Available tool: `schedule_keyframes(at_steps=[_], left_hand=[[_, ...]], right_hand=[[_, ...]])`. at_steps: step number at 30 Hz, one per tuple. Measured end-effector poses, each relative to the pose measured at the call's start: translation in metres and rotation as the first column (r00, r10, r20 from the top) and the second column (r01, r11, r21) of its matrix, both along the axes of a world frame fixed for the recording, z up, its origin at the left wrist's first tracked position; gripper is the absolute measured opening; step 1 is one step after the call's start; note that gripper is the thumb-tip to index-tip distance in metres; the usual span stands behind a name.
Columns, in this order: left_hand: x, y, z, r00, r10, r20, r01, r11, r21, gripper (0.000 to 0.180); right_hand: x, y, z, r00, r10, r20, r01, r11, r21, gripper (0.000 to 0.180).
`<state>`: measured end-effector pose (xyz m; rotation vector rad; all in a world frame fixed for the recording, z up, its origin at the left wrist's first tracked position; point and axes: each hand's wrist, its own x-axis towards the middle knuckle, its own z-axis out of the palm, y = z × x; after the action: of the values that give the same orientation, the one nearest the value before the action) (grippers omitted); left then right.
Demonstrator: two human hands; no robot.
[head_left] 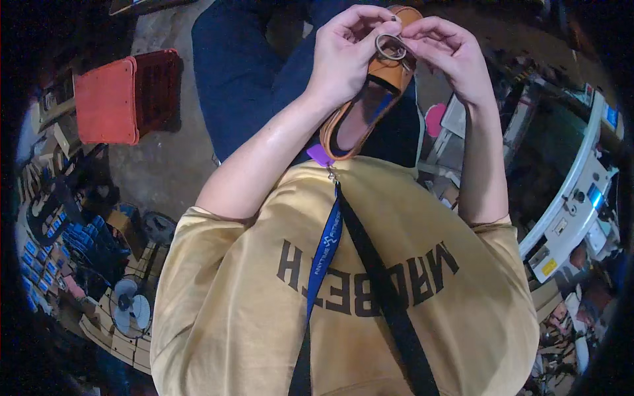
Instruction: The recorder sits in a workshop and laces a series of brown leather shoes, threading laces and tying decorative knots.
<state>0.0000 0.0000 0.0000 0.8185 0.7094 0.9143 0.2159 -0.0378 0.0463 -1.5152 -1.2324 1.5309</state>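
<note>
A tan leather shoe (360, 122) with a dark-edged opening lies on my lap, heel towards my body and toe pointing away. A round metal ring (378, 50) sits over its upper, between my two hands. My left hand (347, 56) is closed in a pinch beside the ring, with a tiny dark bit showing at its thumb and fingertips. From the other side, my right hand (456, 56) pinches close to the ring's edge, its fingertips pressed together. Whatever the fingertips grip is too small to make out. Part of the shoe's toe is hidden behind the hands.
A red plastic crate (109, 99) stands on the floor at the left. A fan (129, 307) is at the lower left, near stacked goods. A white curved machine (571, 204) stands at the right, with a pink round thing (434, 119) nearby. A blue-and-black lanyard (323, 244) hangs down my front.
</note>
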Motion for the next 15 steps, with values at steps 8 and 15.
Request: schedule_keyframes(at_steps=[8,15], left_hand=[[0.000,-0.009,0.007,0.999,0.032,0.025,-0.033,0.998,0.051,0.024],[-0.002,-0.004,0.016,0.999,-0.002,0.053,0.000,1.000,0.025,0.019]], right_hand=[[-0.013,-0.005,0.019,0.991,-0.003,-0.131,0.010,0.999,0.050,0.021],[-0.019,-0.002,0.021,0.986,-0.017,-0.167,0.022,0.999,0.030,0.015]])
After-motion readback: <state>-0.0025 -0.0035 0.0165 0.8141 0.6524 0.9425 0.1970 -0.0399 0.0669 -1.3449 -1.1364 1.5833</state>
